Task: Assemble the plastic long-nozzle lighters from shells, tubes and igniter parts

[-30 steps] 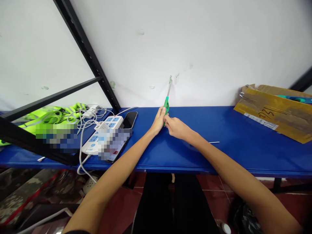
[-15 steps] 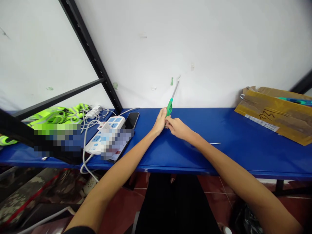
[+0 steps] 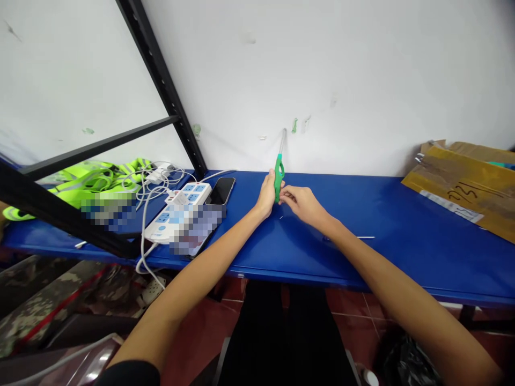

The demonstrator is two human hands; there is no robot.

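Observation:
My left hand is wrapped round the green handle of a long-nosed gas lighter, whose metal tube points up toward the wall. Close against the right side of that handle is my right hand, with thumb and fingers pinched together. Whether anything sits in that pinch is hidden. A tiny light-coloured piece, too small to name, lies on the blue tabletop below the hands. Partly under my right forearm lies a tool with a thin metal shaft, probably a screwdriver.
On the left are a white power strip with cables, two phones, a phone among them, and yellow-green reflective straps. A black metal post rises there. An opened cardboard box stands at the right.
The lighter has turned more upright, its tube tip swinging left. My right hand has drawn slightly away to the right, uncovering the lower handle. The view has shifted a little.

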